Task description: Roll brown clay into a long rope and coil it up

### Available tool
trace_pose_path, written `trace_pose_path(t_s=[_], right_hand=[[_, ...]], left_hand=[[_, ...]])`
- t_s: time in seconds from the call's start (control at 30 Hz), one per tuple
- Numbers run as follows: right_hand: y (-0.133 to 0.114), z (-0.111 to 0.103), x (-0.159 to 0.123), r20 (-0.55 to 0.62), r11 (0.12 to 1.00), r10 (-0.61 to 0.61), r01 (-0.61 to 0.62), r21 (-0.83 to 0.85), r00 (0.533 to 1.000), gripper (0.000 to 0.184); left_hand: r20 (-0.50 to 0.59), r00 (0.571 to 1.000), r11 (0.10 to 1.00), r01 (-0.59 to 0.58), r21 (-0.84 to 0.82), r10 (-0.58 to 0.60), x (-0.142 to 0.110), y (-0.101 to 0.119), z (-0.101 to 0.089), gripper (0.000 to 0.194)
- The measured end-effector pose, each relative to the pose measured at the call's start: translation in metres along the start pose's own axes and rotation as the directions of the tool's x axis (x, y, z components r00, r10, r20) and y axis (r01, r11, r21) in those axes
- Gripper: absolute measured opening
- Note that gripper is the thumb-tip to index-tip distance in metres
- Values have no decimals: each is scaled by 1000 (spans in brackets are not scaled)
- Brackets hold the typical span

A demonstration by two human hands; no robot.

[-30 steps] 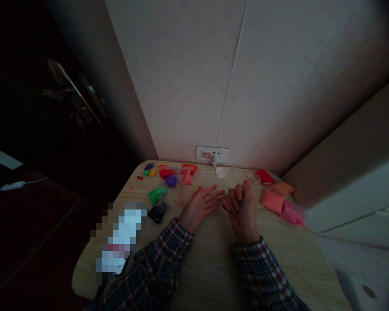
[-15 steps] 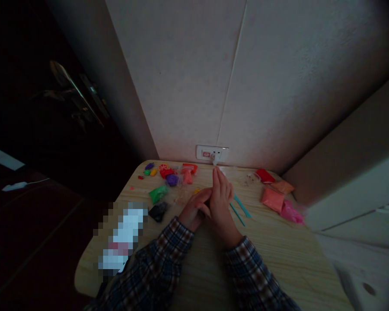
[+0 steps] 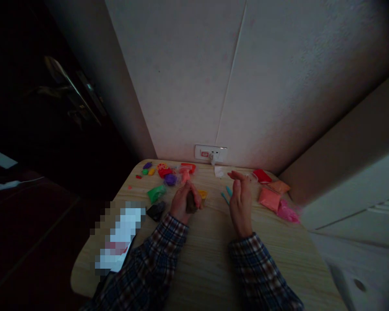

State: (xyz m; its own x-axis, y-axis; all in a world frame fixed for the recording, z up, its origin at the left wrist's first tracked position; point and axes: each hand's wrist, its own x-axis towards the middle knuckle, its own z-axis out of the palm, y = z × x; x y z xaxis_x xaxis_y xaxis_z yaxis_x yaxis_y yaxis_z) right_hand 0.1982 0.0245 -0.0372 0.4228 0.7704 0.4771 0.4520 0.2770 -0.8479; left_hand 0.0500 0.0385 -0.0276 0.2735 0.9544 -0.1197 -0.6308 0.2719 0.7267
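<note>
My left hand [image 3: 180, 202] is curled around a brown lump of modelling clay [image 3: 191, 203] above the middle of the table. Part of the lump is hidden by the fingers. Apart from it, to the right, my right hand [image 3: 241, 205] is raised with its fingers stretched out and nothing in it. Two blue-green modelling tools [image 3: 226, 197] lie just left of the right hand, partly covered by it. A yellow packet [image 3: 202, 194] shows behind the left hand.
On the wooden table [image 3: 210, 268], left, lie green [image 3: 156, 193], black [image 3: 155, 211] and purple [image 3: 170, 179] clay packets, and small coloured pieces [image 3: 147, 166]. Red [image 3: 262, 175], salmon [image 3: 269, 198] and pink [image 3: 288, 211] packets lie right. A blurred bright object [image 3: 121, 237] is front left. A wall socket [image 3: 210, 153] is behind.
My hands were pressed together and have come apart. The right hand has moved right, the left a little left, and the brown clay lump now shows in the left hand.
</note>
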Motion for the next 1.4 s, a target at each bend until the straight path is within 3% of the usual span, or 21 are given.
trace_pose_path(t_s=[0.13,0.3,0.43,0.53,0.67,0.83,0.93,1.07,1.2,1.33,1.4], right_hand=[[5,7,-4,113,1000,5,-8,21,994,30],[2,10,-6,159,999,-9,2,42,987,29],[-1,9,-7,179,999,-31,23,49,983,29],[-5,7,-8,195,997,-60,49,59,979,30],[-10,7,-12,264,980,-200,191,58,944,39],[-18,13,-20,341,916,-358,397,-49,869,45],[-27,18,-27,375,903,-385,429,-37,843,42],[-36,19,-32,308,949,-316,303,91,897,36],[-38,14,-26,155,958,-5,-40,282,988,35],[-35,8,-15,153,796,266,-306,521,952,38],[-33,6,-12,158,703,325,-350,619,932,37]], left_hand=[[-13,1000,996,-24,-87,23,-3,3,2,50],[-15,999,991,-30,-132,28,-3,6,0,53],[2,1000,989,-1,-150,2,1,5,4,40],[38,998,987,50,-155,-45,2,3,6,19],[148,983,989,126,-80,-113,-1,-4,7,33],[107,984,989,145,-38,-140,-7,-19,11,31],[106,977,972,197,-128,-184,-11,-23,17,29],[164,947,912,313,-267,-277,-16,-18,23,48],[183,923,889,377,-260,-338,-21,-16,27,55],[195,917,898,385,-210,-348,-23,-22,26,58],[211,916,908,378,-179,-340,-22,-25,24,80]])
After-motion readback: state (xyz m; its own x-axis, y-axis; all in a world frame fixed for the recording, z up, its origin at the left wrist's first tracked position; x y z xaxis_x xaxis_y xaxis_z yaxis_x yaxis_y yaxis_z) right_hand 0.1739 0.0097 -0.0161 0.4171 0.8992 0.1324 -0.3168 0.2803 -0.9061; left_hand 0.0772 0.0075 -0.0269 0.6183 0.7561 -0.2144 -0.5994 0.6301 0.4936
